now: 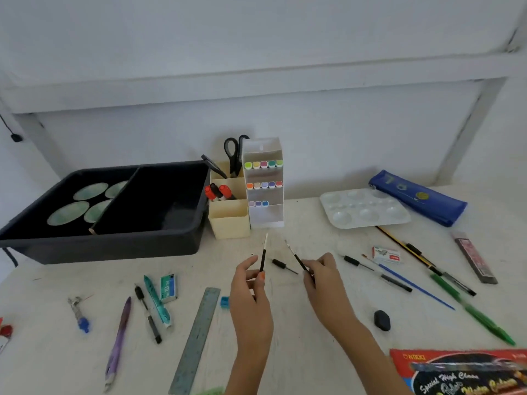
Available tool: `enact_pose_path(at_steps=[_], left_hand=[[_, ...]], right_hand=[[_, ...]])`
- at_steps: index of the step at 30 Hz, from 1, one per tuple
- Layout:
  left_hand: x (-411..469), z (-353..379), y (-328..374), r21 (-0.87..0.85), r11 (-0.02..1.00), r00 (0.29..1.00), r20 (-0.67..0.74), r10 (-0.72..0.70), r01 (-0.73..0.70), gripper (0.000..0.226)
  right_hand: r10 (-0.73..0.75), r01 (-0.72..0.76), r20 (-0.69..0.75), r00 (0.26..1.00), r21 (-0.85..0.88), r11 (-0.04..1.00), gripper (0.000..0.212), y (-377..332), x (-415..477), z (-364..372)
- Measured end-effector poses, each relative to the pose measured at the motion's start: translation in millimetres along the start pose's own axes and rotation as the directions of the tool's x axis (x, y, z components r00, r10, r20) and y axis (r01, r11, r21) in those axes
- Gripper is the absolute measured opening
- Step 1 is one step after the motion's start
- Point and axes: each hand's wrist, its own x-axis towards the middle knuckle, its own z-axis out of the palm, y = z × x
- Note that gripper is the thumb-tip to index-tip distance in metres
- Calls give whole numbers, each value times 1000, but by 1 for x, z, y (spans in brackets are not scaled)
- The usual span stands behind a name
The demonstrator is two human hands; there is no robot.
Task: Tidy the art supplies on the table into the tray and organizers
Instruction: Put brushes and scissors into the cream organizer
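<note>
**Now: left brush [263, 256] and right brush [296, 259] raised, organizer [229, 220] at 11 o'clock**

Nearest, a ruler [196, 337] lies on the table [285, 323] at 7 o'clock from the hands. The left hand [251, 292] pinches the left brush low on its handle, with its long axis upright and bristles toward 12. The right hand [325, 283], near but apart, pinches the right brush, which is tilted toward 11. Both brushes appear to be clear of the table.

Beyond them the organizer stands at 11 o'clock from the left hand, which is the nearer one. Farther off, at 10 o'clock, sits the tray [114, 246].

The next move is probably to drop the brushes handle-first into the organizer. The left brush is already lined up for that, but the right brush would need to be straightened first.
</note>
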Motion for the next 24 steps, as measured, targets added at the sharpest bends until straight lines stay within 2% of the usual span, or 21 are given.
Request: enact_pose_path(at_steps=[6,11,14,18,24], left_hand=[[-9,28,14,-64,995,987,149,-63,73,28],[-19,47,20,-104,989,965,252,-76,105,29],[-26,55,24,-130,982,951,296,-93,136,27],[-32,62,24,-138,978,941,323,-102,154,26],[-33,68,21,-119,980,938,330,-110,157,25]], right_hand=[[209,-214,-94,973,-50,975,21,48,1,-48],[278,-323,-222,935,-204,924,28,92,-5,-81],[306,-364,-264,915,-206,908,23,105,-6,-95],[351,-410,-234,907,-290,865,19,116,-6,-96],[344,-389,-184,921,-367,845,21,114,-8,-93]])
